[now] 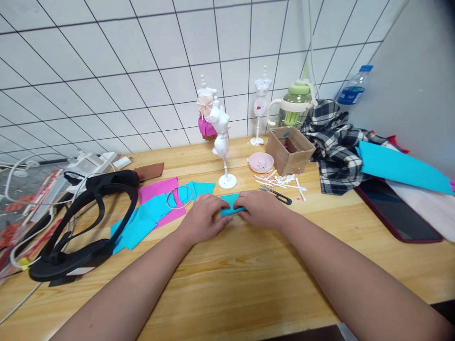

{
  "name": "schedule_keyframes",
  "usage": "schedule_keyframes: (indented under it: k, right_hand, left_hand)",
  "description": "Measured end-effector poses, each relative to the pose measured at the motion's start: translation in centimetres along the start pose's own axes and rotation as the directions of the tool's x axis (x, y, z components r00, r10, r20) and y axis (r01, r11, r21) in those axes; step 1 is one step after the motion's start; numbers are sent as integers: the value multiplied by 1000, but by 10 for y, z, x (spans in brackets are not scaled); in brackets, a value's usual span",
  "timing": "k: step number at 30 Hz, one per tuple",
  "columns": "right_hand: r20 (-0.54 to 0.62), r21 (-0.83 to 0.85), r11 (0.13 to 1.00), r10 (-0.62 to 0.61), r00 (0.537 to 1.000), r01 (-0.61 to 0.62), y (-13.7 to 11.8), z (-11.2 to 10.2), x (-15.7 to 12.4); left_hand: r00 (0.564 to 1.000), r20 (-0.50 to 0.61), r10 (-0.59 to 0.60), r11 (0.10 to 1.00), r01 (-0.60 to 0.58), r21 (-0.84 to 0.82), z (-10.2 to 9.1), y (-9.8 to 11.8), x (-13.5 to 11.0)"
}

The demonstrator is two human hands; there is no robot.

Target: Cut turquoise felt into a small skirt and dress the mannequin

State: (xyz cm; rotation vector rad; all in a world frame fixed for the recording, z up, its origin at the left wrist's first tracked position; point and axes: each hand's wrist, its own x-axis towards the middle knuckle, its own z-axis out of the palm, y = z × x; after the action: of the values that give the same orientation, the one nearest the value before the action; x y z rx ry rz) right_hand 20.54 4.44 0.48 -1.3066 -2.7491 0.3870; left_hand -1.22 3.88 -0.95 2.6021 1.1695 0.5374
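A small piece of turquoise fabric [230, 204] lies on the wooden table between my two hands, its near edge rolled or folded over. My left hand [206, 214] grips its left end with the fingers bent and the thumb at the near edge. At the right end my right hand [261, 208] pinches the same fabric, fingertips pressed together. Right behind it a white mini mannequin [221, 128] stands upright on a round base. Thread snips [279, 194] rest just beyond my right hand. More turquoise fabric [142, 218] and magenta fabric [167, 189] lie to the left, under a ring [179, 207].
A black headset [106, 241] and cables crowd the left. At the back stand two more mannequins, a cardboard box [284, 163], a pink dish [261, 169] with small shiny bits, and a green-lidded jug [297, 102]. White scraps [280, 180], plaid cloth [334, 151] and a tablet-like device [401, 213] lie right.
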Motion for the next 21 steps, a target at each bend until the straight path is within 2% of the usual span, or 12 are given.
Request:
schedule_keyframes:
  k: [7,11,17,21]
  right_hand:
    - [-30,92,995,49,998,-46,1,1,1]
    - [-60,205,968,158,986,-143,2,3,2]
    - [-42,262,940,237,971,-218,1,7,4]
    - [-29,272,923,292,956,-274,-2,8,5]
  left_hand:
    - [994,-40,-99,993,96,-68,10,-3,0]
    - [988,-36,-151,982,145,-117,11,-4,3]
    - [986,-35,-160,978,154,-141,15,-3,6]
    - [990,-30,-136,986,133,-100,20,-5,7]
